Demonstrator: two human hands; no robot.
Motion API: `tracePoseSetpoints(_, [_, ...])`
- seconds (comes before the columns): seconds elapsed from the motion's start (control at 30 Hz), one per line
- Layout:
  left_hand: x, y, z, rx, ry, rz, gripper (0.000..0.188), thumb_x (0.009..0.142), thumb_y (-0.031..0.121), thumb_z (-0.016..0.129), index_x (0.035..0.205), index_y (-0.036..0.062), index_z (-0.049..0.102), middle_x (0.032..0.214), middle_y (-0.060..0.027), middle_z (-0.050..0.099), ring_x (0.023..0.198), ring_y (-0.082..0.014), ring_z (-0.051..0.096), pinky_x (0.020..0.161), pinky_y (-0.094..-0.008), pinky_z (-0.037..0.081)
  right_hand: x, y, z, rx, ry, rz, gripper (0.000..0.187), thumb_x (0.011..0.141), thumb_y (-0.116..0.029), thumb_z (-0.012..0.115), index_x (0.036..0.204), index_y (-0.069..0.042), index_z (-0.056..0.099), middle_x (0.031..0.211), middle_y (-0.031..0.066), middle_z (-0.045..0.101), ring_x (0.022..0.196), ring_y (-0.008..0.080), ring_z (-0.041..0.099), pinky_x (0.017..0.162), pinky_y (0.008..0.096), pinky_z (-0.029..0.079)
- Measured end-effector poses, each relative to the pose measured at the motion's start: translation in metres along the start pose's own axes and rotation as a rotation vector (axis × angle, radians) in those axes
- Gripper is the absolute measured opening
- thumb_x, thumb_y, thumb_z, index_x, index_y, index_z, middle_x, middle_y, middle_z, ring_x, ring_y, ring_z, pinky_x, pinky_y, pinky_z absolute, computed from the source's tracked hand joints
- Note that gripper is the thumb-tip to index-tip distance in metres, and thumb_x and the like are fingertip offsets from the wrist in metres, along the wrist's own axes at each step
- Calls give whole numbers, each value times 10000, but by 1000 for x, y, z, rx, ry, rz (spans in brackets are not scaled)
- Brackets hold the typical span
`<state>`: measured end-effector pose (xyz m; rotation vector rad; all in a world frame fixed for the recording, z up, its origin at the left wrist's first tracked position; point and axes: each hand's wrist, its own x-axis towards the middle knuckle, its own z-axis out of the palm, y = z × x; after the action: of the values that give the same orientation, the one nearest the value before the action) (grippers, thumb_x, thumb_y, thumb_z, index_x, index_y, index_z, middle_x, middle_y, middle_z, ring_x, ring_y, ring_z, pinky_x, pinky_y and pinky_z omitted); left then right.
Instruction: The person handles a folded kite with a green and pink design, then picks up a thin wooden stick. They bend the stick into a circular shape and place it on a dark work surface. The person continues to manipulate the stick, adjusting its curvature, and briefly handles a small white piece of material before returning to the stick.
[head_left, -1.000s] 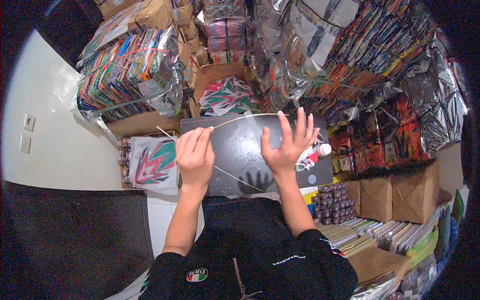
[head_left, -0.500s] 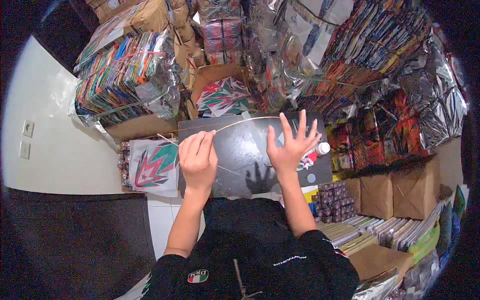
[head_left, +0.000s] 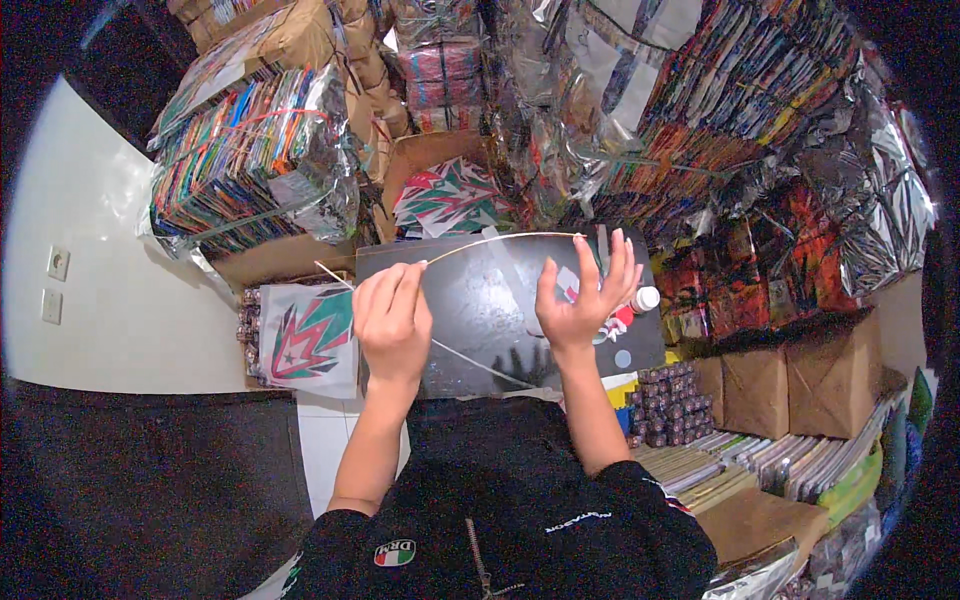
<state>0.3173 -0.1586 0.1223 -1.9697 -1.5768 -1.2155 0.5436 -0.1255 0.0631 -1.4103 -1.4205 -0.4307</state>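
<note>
My left hand [head_left: 393, 318] is closed, its fingertips pinching a thin pale stick [head_left: 510, 236] that bows in an arc over the table. A second thin white stick [head_left: 480, 365] crosses beneath that hand and shows on both sides of it. At the arc's far end is my right hand [head_left: 588, 297], fingers spread and slightly curled, the index fingertip at the stick's tip. Whether that fingertip presses on the stick is hard to make out. Both hands are above a dark grey tabletop [head_left: 465, 285]. A white bottle [head_left: 645, 298] stands just right of my right hand.
Left of the table lies a pale sheet with a red and green star pattern [head_left: 308, 333]. Similar patterned sheets fill a cardboard box [head_left: 400, 160] behind. Wrapped bundles [head_left: 245, 150] crowd the back. Brown boxes [head_left: 750, 390] and stacked small dark items [head_left: 670, 405] are at right.
My right fingers have drawn closer together and curled a little. The bowed stick's far end has shifted slightly right. More of the white stick shows over the table's front.
</note>
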Motion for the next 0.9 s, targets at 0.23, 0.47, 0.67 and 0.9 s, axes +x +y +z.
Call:
tracePoseSetpoints(0.23, [-4,0,2,19,4,-9,264,779,-54,749,1021,51,750,972,-81,720,929,-264,683,848,-389,516,1,-3,4,85,-9,-11,503,832,-339,753,1308,-195,679,1546,204,456,1443,414,388,1173,646,240])
tracePoseSetpoints(0.47, [-6,0,7,8,-3,-20,276,775,-54,753,1028,58,760,989,-82,722,942,-266,684,856,-391,520,4,-21,2,-2,-144,-91,437,820,-378,756,1239,-257,737,1536,138,499,1448,424,372,1200,649,167])
tracePoseSetpoints(0.67, [-7,0,10,-13,-4,-21,267,781,-42,752,1028,59,766,995,-86,724,947,-270,686,870,-397,520,6,-8,4,-25,-135,-51,439,825,-400,754,1244,-272,739,1552,117,487,1454,428,358,1207,650,145])
tracePoseSetpoints(0.9, [-12,-14,16,19,-13,-46,243,796,-36,744,1023,49,763,996,-90,728,944,-270,690,875,-396,517,0,17,-12,231,-160,-131,392,816,-333,786,1184,-203,754,1473,142,550,1402,392,431,1174,561,295])
